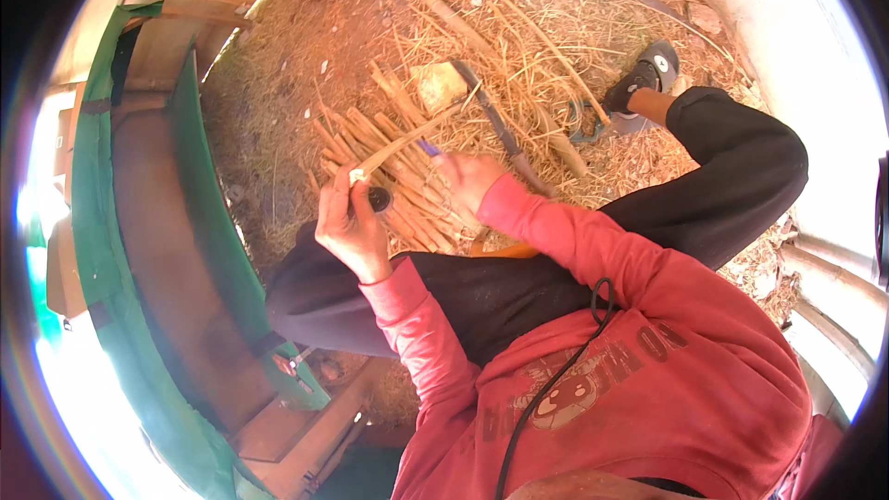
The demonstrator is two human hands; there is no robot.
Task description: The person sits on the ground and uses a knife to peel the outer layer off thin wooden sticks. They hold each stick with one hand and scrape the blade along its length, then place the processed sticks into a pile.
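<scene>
1. Heap of tan split-wood sticks [410, 213], toward the brown earth floor's [273, 125] near edge; seemingly finished pieces.
2. Long, pale tan wooden strip [407, 140], above heap, pinched in left hand's [354, 225] fingers; seemingly unfinished.
3. Small blue-purple object [428, 147], kind unclear, gripped in right hand's [469, 182] curled fingers.

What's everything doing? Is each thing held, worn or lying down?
Long pale wooden strip: held, slanting
Left grip: closed on the strip's end
Small blue object: held, mostly hidden
Right grip: closed around it
Thin brown wooden sticks: lying in a pile
Pale yellow block: lying down
Black shoe: worn
</scene>
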